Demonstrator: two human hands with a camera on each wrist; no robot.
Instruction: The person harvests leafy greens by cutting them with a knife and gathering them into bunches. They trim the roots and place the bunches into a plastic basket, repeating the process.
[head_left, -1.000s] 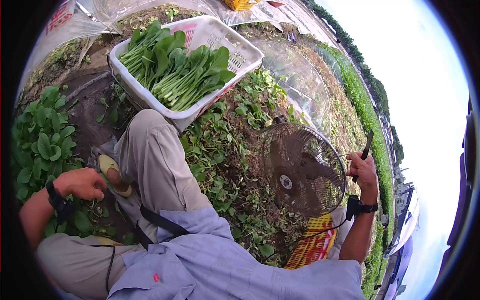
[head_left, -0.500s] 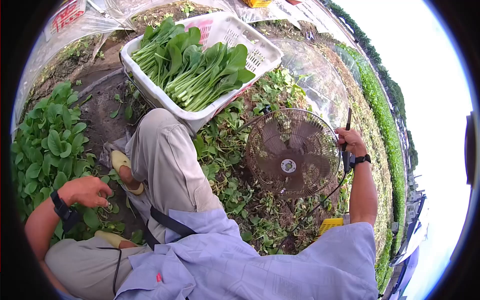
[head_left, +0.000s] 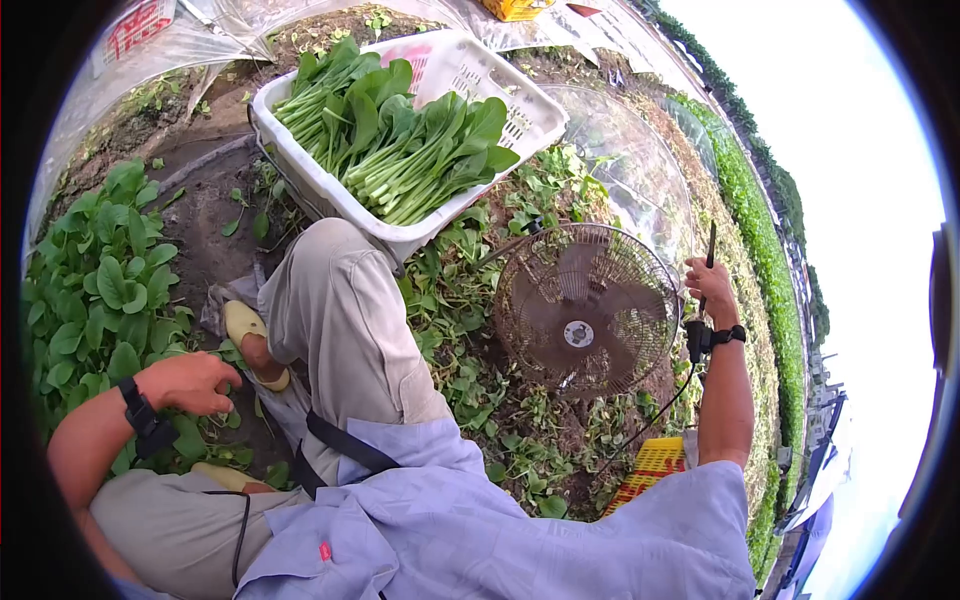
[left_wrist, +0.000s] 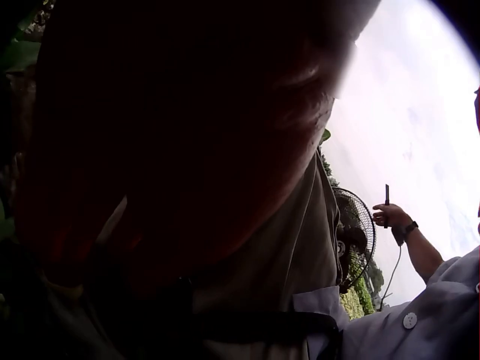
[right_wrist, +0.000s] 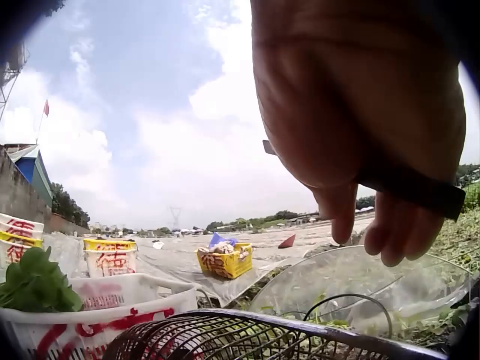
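My right hand (head_left: 712, 285) is raised beside the fan and grips a slim knife (head_left: 711, 243), its narrow end pointing up in the head view. From the right wrist, its black handle (right_wrist: 420, 187) crosses beneath the palm, with fingers hanging past it. Low beside the bent knee, my left hand (head_left: 195, 383) has loosely curled fingers and hovers near growing leafy greens (head_left: 110, 270). That hand is mostly dark shadow in the left wrist view, where a pale sliver (left_wrist: 112, 219) shows at the fingers. Cut greens (head_left: 410, 150) lie bunched in a white crate (head_left: 545, 115).
A round caged fan (head_left: 580, 310) stands between the crate and my right arm. A cable (head_left: 650, 420) runs from the right wrist camera. Clear plastic sheeting (head_left: 640, 150) lies beyond. A yellow basket (head_left: 650, 470) sits by my right side; another yellow crate (right_wrist: 225, 261) stands farther off.
My right hand has moved up and inward beside the fan, and the knife now points more upright. The head view has shifted slightly. My left hand stays low by the greens.
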